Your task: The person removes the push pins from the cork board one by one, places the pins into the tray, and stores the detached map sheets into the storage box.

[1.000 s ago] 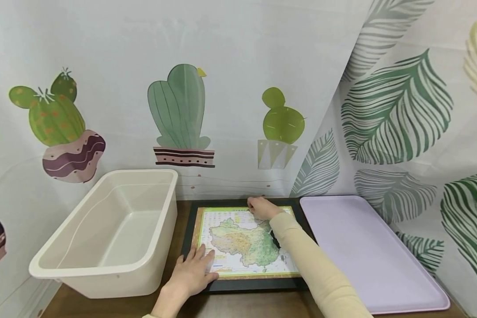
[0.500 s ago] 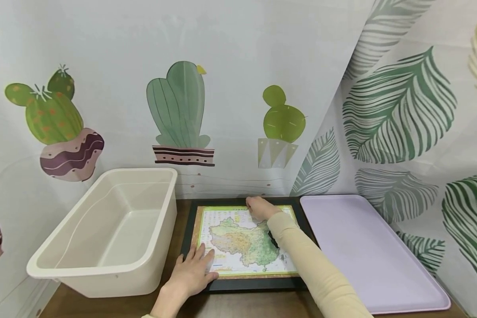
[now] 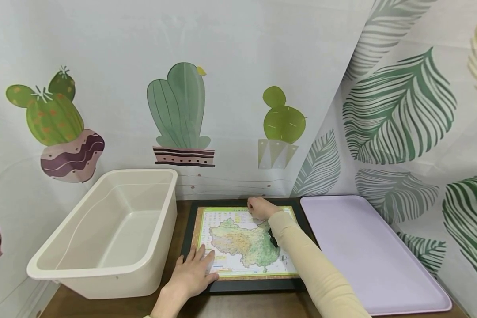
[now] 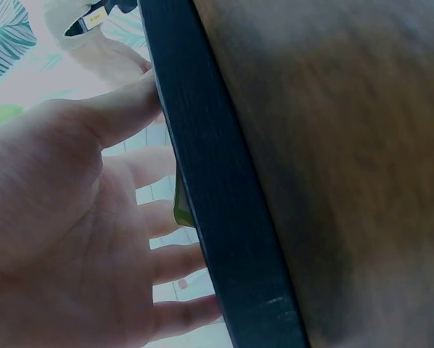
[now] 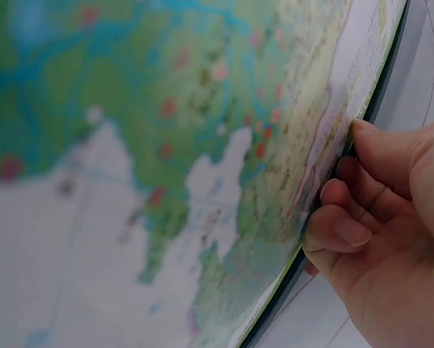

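Observation:
A map (image 3: 230,243) in a black frame (image 3: 258,286) lies flat on the table, with a brown border showing around it. My left hand (image 3: 192,270) rests with spread fingers on the frame's near left corner. From below, the left wrist view shows that palm (image 4: 50,203) beside the black frame edge (image 4: 224,203). At the map's far edge, my right hand (image 3: 262,208) has its fingers curled. In the right wrist view, the thumb and curled fingers of that hand (image 5: 391,217) pinch the rim of the map (image 5: 224,181); the fingertip contact is partly hidden.
A deep cream tub (image 3: 167,207) stands left of the frame. To the right lies a flat lilac tray (image 3: 353,247). Behind everything hangs a printed curtain (image 3: 230,110) with cacti and leaves. Brown wooden table (image 3: 254,307) shows along the front.
Both hands and the framed map keep the same places. Only a slight shift of the head camera shows.

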Demonstrator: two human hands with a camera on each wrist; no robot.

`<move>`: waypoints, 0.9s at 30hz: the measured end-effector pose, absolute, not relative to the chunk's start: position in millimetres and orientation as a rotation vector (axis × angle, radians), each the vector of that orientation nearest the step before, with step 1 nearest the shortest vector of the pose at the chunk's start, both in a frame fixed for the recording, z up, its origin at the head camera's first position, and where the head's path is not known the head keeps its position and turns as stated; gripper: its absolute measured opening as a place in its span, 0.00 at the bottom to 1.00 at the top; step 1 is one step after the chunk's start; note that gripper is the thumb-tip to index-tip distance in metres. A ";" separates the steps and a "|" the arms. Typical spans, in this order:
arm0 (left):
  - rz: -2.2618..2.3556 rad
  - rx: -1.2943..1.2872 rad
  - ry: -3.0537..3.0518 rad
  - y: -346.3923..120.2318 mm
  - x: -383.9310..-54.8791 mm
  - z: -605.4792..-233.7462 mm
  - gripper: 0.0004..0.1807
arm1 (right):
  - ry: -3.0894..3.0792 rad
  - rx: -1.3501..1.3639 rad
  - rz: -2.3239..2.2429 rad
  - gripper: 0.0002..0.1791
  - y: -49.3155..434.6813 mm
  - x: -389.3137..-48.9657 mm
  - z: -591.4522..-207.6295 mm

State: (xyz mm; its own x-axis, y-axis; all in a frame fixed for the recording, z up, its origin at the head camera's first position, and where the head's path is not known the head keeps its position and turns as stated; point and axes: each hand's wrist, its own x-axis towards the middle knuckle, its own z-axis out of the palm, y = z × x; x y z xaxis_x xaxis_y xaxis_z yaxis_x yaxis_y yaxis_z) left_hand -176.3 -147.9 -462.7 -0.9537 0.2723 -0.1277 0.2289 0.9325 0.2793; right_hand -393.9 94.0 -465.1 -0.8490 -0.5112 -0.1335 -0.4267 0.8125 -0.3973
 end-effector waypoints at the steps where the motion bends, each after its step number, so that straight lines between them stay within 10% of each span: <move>1: 0.393 0.381 2.925 -148.0 -176.4 -463.0 0.36 | 2.763 -0.727 -0.528 0.10 93.9 -394.3 -465.2; 27: 0.394 0.381 2.923 -149.3 -176.8 -462.2 0.37 | 2.761 -0.859 -0.577 0.13 99.0 -394.3 -463.9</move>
State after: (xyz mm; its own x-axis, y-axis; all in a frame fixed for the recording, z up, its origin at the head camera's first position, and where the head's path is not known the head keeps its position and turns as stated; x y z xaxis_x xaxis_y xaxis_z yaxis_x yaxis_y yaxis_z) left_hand -176.8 -149.3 -462.2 -0.9534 0.2721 -0.1301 0.2279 0.9325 0.2802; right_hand -394.3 99.0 -463.9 -0.8131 -0.5782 -0.0666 -0.5033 0.7559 -0.4186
